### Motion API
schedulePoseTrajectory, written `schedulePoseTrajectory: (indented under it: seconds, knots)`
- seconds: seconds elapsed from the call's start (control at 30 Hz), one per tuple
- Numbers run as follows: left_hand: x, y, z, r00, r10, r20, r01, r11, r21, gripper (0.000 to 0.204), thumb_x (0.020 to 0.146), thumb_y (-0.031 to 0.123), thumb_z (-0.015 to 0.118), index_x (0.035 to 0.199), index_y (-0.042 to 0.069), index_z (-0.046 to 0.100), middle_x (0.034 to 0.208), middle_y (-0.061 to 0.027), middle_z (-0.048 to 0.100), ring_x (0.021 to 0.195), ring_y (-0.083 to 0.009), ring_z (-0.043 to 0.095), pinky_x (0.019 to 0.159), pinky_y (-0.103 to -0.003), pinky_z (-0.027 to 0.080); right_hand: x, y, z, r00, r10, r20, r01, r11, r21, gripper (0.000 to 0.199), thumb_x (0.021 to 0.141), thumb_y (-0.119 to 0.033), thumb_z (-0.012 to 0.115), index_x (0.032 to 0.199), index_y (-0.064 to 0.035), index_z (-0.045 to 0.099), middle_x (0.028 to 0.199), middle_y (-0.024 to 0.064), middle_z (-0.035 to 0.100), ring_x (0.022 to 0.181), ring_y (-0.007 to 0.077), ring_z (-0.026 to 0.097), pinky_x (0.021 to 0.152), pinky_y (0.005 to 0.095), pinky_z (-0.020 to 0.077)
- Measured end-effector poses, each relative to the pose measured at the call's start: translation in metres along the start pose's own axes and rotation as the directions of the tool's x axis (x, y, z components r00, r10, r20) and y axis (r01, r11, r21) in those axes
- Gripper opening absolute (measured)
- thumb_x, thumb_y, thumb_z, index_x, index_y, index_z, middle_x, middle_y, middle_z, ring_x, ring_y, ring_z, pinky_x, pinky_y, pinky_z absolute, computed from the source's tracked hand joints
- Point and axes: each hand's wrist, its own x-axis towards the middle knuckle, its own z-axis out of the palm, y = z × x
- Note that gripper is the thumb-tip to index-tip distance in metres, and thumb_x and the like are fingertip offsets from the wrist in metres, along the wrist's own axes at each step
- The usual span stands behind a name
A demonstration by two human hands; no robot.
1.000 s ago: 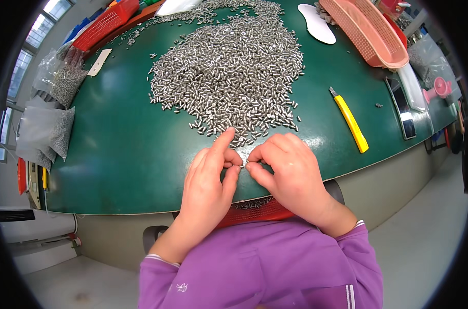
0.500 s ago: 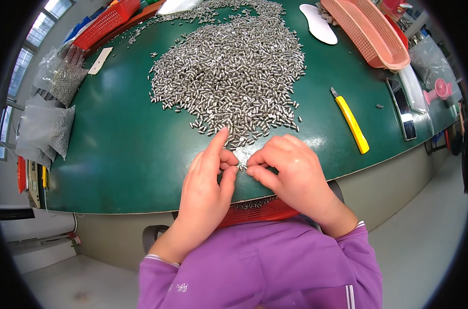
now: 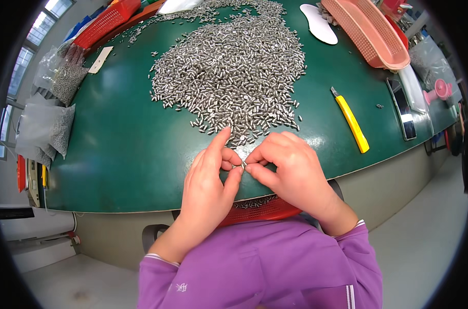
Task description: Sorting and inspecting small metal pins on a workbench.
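A big heap of small silvery metal pins [image 3: 234, 67] is spread over the green table [image 3: 110, 154], narrowing toward me. At its near tip my two hands meet, fingertips almost touching. My left hand [image 3: 208, 177] pinches with thumb and fingers, its index finger stretched up toward the heap. My right hand [image 3: 290, 165] pinches with thumb and index finger from the other side. A small metal pin [image 3: 244, 164] shows between the two sets of fingertips; the fingers partly cover it. Below the table edge, a red basket [image 3: 259, 212] with more pins inside sits at my lap.
A yellow utility knife [image 3: 352, 121] and a phone [image 3: 401, 110] lie to the right. Pink baskets [image 3: 367, 33] and a white insole-shaped piece [image 3: 319, 24] are at the far right. Filled plastic bags [image 3: 46, 126] and a red basket [image 3: 105, 23] line the left side.
My fingertips have come closer together around the small metal pin. My left hand has shifted slightly to the right; the heap looks nearly the same.
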Motion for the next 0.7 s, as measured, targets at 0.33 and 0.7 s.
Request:
schedulePoseTrajectory:
  seconds: [0.33, 0.7]
  knots:
    - [0.0017, -0.0021, -0.0002, 0.999, -0.036, 0.032, 0.038, 0.997, -0.072, 0.068, 0.085, -0.013, 0.068, 0.148, -0.001, 0.046, 0.097, -0.0044, 0.064, 0.088, -0.0119, 0.059, 0.081, -0.027, 0.05, 0.0026, -0.0013, -0.0004, 0.999, 0.037, 0.03, -0.037, 0.999, 0.014, 0.011, 0.078, -0.01, 0.077, 0.081, -0.0091, 0.067, 0.08, 0.0043, 0.064, 0.081, 0.0279, 0.063, 0.073, 0.0424, 0.0511]
    - [0.0008, -0.0005, -0.0025, 0.997, -0.054, 0.053, 0.059, 0.995, -0.086, 0.065, 0.086, -0.008, 0.067, 0.147, 0.005, 0.05, 0.093, 0.0038, 0.063, 0.087, -0.0071, 0.058, 0.077, -0.025, 0.041, -0.0055, -0.0002, -0.0008, 1.0, -0.024, -0.006, 0.024, 1.0, 0.011, 0.015, 0.076, -0.006, 0.076, 0.079, -0.009, 0.061, 0.083, 0.004, 0.061, 0.082, 0.028, 0.06, 0.072, 0.0414, 0.0487]
